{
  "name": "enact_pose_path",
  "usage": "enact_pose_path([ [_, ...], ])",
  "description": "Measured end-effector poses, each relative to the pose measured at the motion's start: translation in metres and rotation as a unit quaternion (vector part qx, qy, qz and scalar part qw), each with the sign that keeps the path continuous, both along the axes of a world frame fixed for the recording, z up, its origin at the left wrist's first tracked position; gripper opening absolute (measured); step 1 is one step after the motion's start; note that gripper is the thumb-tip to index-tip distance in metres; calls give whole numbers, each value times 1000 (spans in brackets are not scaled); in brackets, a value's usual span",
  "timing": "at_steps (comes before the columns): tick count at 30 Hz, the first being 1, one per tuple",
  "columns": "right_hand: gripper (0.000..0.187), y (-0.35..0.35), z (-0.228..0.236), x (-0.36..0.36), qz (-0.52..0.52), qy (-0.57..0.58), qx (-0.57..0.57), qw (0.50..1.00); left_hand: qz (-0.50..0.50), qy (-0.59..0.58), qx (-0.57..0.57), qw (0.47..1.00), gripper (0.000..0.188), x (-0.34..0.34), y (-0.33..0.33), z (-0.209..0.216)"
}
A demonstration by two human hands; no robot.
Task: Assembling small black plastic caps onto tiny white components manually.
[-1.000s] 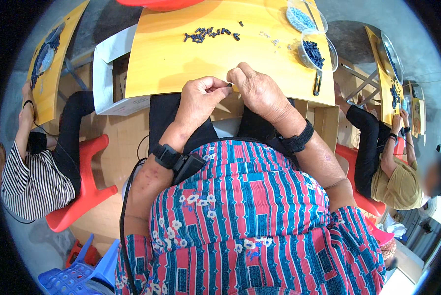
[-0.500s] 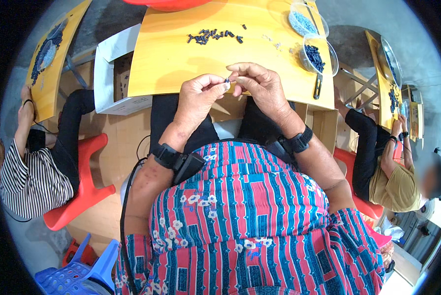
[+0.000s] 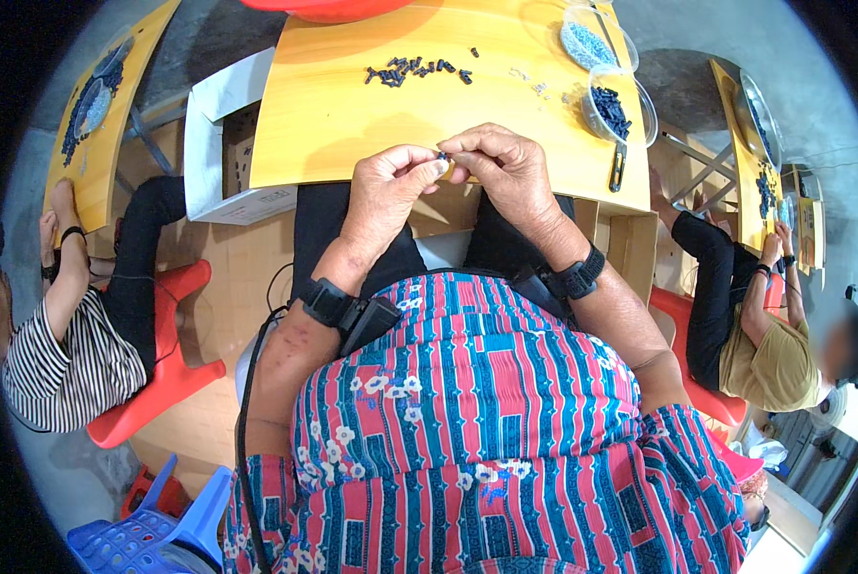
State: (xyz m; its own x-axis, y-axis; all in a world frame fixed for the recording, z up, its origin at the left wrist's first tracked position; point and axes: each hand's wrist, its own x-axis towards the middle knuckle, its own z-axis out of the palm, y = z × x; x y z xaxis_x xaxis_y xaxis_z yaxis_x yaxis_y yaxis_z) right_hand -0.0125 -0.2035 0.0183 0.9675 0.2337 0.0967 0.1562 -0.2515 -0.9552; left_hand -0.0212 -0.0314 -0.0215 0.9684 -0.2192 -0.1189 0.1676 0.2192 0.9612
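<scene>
Over the near edge of the yellow table, my two hands meet fingertip to fingertip. My left hand pinches a tiny dark piece between thumb and forefinger; most of it is covered. My right hand is closed in a pinch at the same spot, and whatever its fingertips hold is hidden. Beyond the hands lies a loose pile of small dark plastic parts. A few small clear bits lie to its right.
At the table's right are a clear tub of dark parts, another with light blue pieces, and a black-handled tool. A white box stands left; a red basin sits at the far edge. Co-workers sit at both sides.
My right fingers have closed in against my left fingertips, over the tiny dark piece. At the left, the co-worker's arms have shifted at the table's edge.
</scene>
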Motion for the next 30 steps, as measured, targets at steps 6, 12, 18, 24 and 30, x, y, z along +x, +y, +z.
enact_pose_path([
  [6, 13, 2, 2, -2, -12, 28, 15, 999, -10, 27, -38, 999, 16, -2, 0, 1],
  [12, 13, 3, -8, -2, 5, 1, 18, 1000, -21, 24, -46, 998, 15, -4, 0, -3],
  [18, 13, 4, -4, -4, 22, -39, -15, 999, -14, -46, 79, 996, 11, 0, 5, -1],
  [24, 16, 2, -9, 3, 19, -63, -70, 995, 16, -72, 137, 988, 11, 3, 5, 9],
  [30, 13, -8, -11, 24, -28, -27, -95, 995, 31, -141, 199, 969, 11, 16, 4, 11],
])
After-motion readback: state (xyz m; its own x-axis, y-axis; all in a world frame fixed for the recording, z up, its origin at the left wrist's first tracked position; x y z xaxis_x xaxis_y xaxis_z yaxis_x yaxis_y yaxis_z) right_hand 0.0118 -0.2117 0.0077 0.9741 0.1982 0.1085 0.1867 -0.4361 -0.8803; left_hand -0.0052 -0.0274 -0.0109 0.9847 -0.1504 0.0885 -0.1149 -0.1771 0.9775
